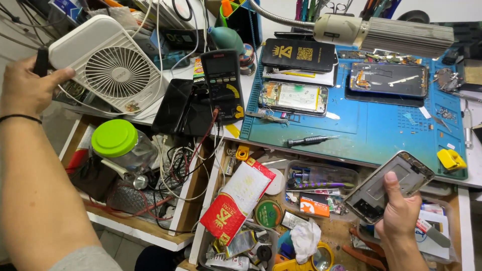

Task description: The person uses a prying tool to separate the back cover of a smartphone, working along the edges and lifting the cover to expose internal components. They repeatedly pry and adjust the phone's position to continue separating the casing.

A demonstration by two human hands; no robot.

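Left hand (22, 88) grips the white fan's (108, 65) edge, cluttered desk (371, 133) beyond; right hand (399, 213) clasps a phone frame (389, 185) over the open drawer (331, 236), mat edge just above.

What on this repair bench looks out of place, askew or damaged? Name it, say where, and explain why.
The white desk fan at upper left sits tilted, its corner gripped by the left hand. On the blue mat, two phones lie opened with insides exposed. The right hand holds a bare phone frame.

Bare blue mat (381, 130) beyond screwdriver (307, 141)
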